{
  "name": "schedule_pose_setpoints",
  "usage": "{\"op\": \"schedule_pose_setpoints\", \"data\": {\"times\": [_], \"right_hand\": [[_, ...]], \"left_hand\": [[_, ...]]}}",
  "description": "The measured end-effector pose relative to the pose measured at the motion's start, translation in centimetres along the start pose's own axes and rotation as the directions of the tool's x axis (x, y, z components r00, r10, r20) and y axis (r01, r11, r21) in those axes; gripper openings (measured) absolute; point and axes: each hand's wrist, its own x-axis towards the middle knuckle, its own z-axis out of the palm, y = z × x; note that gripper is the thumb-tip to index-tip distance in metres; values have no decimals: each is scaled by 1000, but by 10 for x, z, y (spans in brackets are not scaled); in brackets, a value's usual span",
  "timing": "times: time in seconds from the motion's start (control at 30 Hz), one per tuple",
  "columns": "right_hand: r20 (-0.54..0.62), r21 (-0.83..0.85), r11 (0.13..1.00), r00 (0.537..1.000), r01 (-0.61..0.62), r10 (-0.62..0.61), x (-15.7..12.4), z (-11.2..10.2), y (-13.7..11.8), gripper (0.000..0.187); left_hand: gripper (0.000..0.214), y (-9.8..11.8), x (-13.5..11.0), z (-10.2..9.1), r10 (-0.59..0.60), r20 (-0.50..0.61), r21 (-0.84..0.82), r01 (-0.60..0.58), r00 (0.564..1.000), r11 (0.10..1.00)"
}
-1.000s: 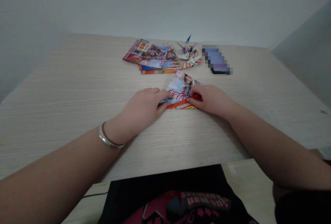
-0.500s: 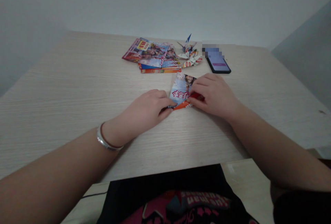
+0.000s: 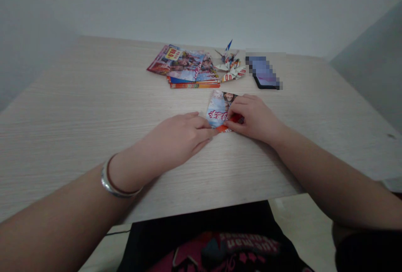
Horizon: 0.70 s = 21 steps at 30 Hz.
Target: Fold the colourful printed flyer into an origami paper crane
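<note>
A small printed paper [image 3: 216,106], pale blue with red lettering and a picture, lies on the table with an orange-red strip folded up along its near edge. My right hand [image 3: 251,117] grips the right part of that fold between thumb and curled fingers, covering the corner. From the left, my left hand [image 3: 185,138] reaches in with fingers stretched out, their tips resting on the near left corner of the paper. A silver bracelet [image 3: 108,182] circles the left wrist.
Behind the paper lies a stack of colourful printed leaflets [image 3: 185,65]. Folded paper cranes [image 3: 232,69] stand beside it, and a phone [image 3: 266,75], partly pixelated, lies to their right. The pale wooden table [image 3: 94,96] meets a wall [image 3: 188,4] at the back.
My left hand has gone from pinching the near left corner to lying over it with straighter fingers, slightly further right. My right hand has shifted slightly left along the fold.
</note>
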Motion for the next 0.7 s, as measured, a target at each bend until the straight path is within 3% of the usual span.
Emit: {"op": "schedule_pose_setpoints", "data": {"times": [0.3, 0.7], "right_hand": [[-10, 116, 993, 1000, -9, 10, 2, 6, 6, 18], [32, 56, 997, 999, -45, 43, 2, 2, 5, 19]], "left_hand": [[35, -1, -3, 4, 12, 23, 35, -13, 1000, 999], [32, 0, -1, -2, 15, 59, 15, -16, 998, 1000]]}}
